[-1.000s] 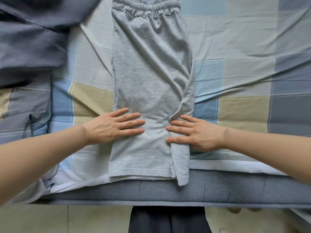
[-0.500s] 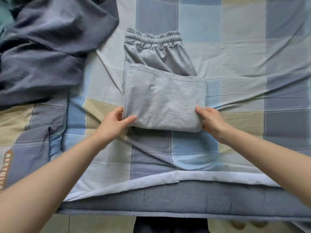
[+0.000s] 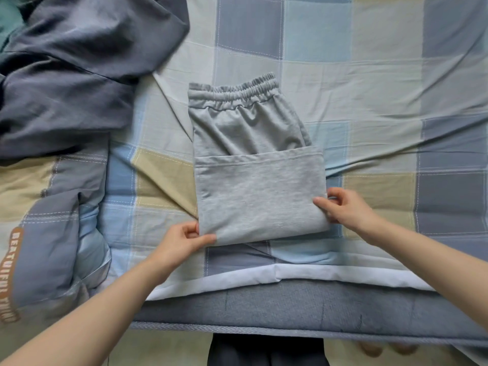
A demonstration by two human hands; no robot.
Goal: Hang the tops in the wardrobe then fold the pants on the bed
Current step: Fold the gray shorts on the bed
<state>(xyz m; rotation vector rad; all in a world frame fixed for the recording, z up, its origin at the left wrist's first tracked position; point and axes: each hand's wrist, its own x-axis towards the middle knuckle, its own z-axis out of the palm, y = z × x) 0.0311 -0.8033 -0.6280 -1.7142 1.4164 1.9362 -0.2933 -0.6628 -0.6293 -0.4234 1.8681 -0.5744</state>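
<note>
Grey sweatpants lie near the middle of the checked bedsheet, their lower half folded up over the upper half so the hem edge crosses the fabric just below the elastic waistband, which faces away from me. The fold forms the near edge, running close to and roughly along the white border of the sheet. My left hand pinches the near left corner of the fold, thumb on top and fingers curled underneath. My right hand pinches the right side edge close to the near right corner, thumb on the grey cloth and fingers tucked around the edge. Open sheet spreads to the right of the pants and beyond the waistband, creased but bare. To the left, a rumpled dark grey garment sits heaped at the far corner, apart from the pants, and a quilt with brown lettering bunches along the left side. Below the white border runs the grey mattress edge.
</note>
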